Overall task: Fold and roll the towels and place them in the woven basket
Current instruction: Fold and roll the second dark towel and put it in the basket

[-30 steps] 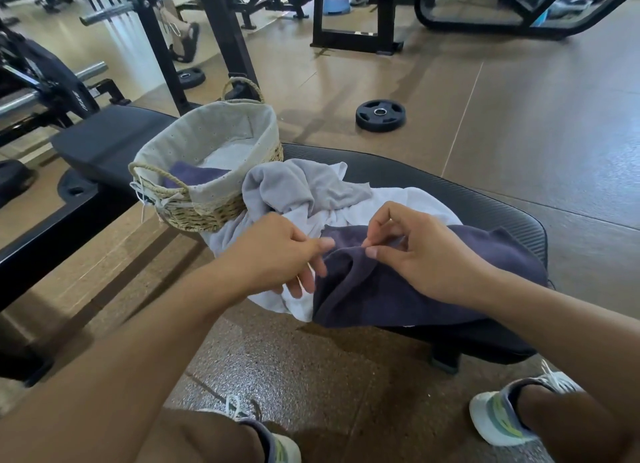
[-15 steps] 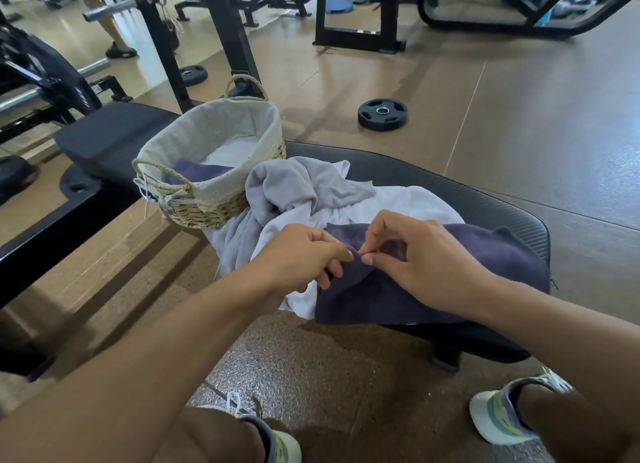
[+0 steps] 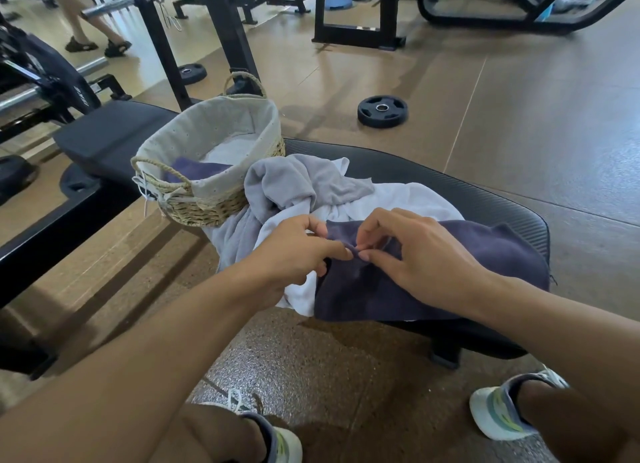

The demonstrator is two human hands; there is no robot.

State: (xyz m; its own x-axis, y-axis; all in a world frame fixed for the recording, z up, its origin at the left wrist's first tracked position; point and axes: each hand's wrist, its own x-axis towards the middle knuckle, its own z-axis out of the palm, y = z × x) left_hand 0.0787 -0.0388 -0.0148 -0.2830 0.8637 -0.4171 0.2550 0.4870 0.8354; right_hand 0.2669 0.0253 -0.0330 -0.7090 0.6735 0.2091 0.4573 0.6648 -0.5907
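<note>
A dark purple towel [image 3: 478, 265] lies spread on the black bench pad [image 3: 485, 199], over a white towel [image 3: 388, 199]. My left hand [image 3: 294, 251] and my right hand [image 3: 415, 251] both pinch the purple towel's left edge, fingertips almost touching. A crumpled grey towel [image 3: 294, 182] lies just behind my left hand, against the woven basket [image 3: 204, 209]. The basket has a pale cloth liner and holds a purple towel [image 3: 197, 168] and a white towel [image 3: 232, 147].
A second black bench pad [image 3: 110, 137] stands left of the basket. A weight plate [image 3: 382, 111] lies on the brown floor beyond the bench. Rack posts [image 3: 228, 29] and a barbell stand at the back left, where a person's legs [image 3: 86, 22] pass. My shoes are below.
My two hands have drawn closer together on the purple towel's left edge, bunching a small fold between the fingertips. The person at the back left has walked further into view.
</note>
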